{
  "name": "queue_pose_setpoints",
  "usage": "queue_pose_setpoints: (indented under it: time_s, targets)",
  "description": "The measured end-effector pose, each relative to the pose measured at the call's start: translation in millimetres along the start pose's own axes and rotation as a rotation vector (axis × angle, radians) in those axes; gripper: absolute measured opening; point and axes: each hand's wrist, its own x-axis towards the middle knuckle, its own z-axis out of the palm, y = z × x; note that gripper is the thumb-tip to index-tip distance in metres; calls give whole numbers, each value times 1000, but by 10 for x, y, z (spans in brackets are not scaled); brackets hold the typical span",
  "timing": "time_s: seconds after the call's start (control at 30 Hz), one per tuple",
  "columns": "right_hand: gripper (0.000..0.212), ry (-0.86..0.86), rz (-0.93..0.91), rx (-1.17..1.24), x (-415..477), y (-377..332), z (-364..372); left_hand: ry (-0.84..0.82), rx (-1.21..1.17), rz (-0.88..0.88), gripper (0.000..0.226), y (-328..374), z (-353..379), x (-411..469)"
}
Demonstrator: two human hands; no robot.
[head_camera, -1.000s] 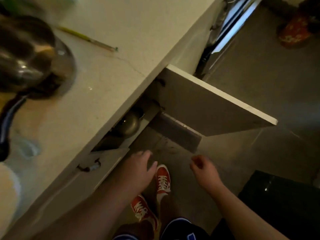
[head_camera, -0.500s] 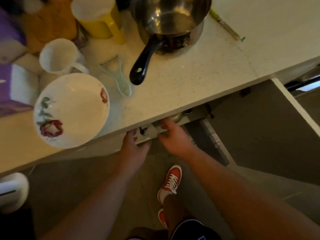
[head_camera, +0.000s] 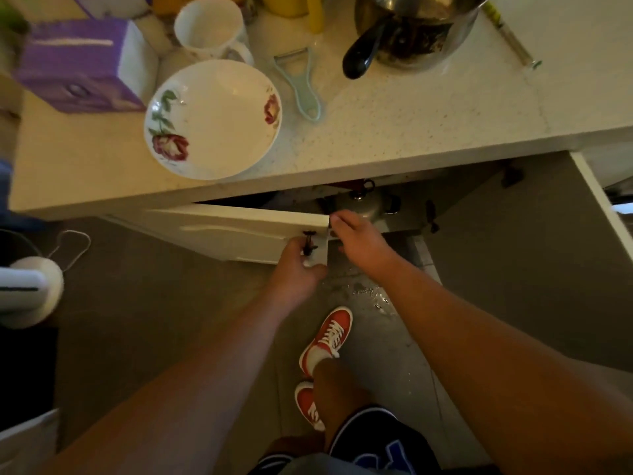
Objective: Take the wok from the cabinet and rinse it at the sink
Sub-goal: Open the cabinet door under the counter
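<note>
Under the counter edge the cabinet stands with both doors swung out. My left hand [head_camera: 297, 265] grips the dark handle at the free edge of the white left cabinet door [head_camera: 239, 231], which is partly open. My right hand [head_camera: 359, 240] reaches past that door's edge into the opening, fingers curled, and I cannot tell if it touches anything. Just behind it sits a round metal lid with a knob [head_camera: 363, 205], which covers a pot or wok. The rest of the cabinet interior is dark and hidden by the counter.
The right cabinet door [head_camera: 531, 255] hangs wide open. On the speckled counter [head_camera: 428, 125] stand a flowered bowl [head_camera: 214, 120], a white mug [head_camera: 210, 27], a peeler [head_camera: 303, 85], a steel saucepan with a black handle [head_camera: 411, 32] and a purple box [head_camera: 78, 63]. My red shoes [head_camera: 329, 337] are on the floor below.
My left hand has closed on the left door's handle and swung that door outward. My right hand went further into the opening, and the metal lid now shows more.
</note>
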Motion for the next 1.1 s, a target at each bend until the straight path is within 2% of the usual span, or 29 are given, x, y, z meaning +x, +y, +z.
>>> queue_pose_setpoints:
  time_s: [0.1,0.33,0.4,0.5,0.6,0.7,0.8,0.9,1.0,1.1]
  targets:
    - [29,-69,39,-32,-268,57,109,46,23,-5,53,-205,41,-351]
    - [18,-263,73,-162,-822,167,439,128,78,-2,65,-603,-99,-1073]
    - [18,-272,76,-170,-933,173,525,205,88,54,81,-623,-172,-1266]
    - [17,-293,95,-179,-1049,160,628,290,319,242,88,-585,-282,-1515]
    - [15,-348,120,-189,-1135,159,730,240,637,326,81,-598,-368,-1593]
    - [13,-412,130,-221,-1168,159,826,235,778,282,65,-629,-411,-1619]
    - [13,-497,135,-243,-1153,195,926,266,771,235,46,-651,-453,-1672]
    - [15,-601,162,-202,-1117,227,1073,319,743,198,42,-695,-531,-1768]
    - [19,-679,228,-163,-1088,216,1278,392,713,170,29,-823,-547,-1898]
    - [25,-729,318,-97,-1072,220,1472,436,660,123,30,-957,-479,-1989]
